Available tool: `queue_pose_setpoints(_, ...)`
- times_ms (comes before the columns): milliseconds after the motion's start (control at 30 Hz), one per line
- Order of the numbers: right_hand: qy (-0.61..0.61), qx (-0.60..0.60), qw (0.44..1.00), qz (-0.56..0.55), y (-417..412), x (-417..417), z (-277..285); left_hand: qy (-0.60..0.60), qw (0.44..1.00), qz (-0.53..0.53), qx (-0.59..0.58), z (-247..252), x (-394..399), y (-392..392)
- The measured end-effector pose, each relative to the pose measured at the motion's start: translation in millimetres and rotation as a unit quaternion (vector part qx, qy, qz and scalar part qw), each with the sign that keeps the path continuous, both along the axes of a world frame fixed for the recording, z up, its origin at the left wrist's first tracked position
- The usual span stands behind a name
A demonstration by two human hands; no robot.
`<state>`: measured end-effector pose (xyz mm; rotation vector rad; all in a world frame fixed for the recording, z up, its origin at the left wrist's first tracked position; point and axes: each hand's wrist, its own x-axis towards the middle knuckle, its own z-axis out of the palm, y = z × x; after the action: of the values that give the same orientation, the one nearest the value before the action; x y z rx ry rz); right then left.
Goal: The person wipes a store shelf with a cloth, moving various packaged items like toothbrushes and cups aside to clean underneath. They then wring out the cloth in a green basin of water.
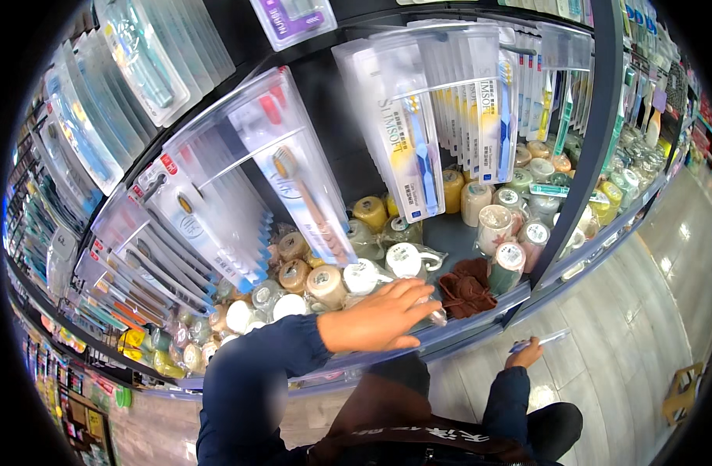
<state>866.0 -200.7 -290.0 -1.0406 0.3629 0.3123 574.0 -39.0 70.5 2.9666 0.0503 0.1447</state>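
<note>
My left hand reaches palm down over the front of a shelf of plastic-wrapped cups, its fingers somewhat spread. Clear plastic wrap shows at its fingertips; whether the hand grips a cup there is hidden. Just beyond the hand stand a white cup with a handle and another white cup. A crumpled dark brown cloth lies right of the fingers, beside a green wrapped cup. Lower right, away from the shelf, my right hand holds a thin, flat, partly clear package.
Packaged toothbrushes hang in rows above the cups, some low over them. A dark upright post divides the shelving on the right. The shelf's front lip runs below my left hand. A brown crate stands on the floor.
</note>
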Motion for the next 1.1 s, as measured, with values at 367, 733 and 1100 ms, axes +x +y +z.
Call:
queue_pose_setpoints(367,-0.726,-0.009,0.619,0.3,12,-147,261,-0.542,0.806,0.158,0.178,62,-75,-17)
queue_pose_setpoints(733,-0.767,0.131,0.563,0.277,128,-278,406,-0.501,0.738,0.388,0.231,74,-140,17)
queue_pose_setpoints(1100,-0.763,0.123,0.566,0.288,146,-291,382,-0.52,0.75,0.362,0.187,65,-137,39)
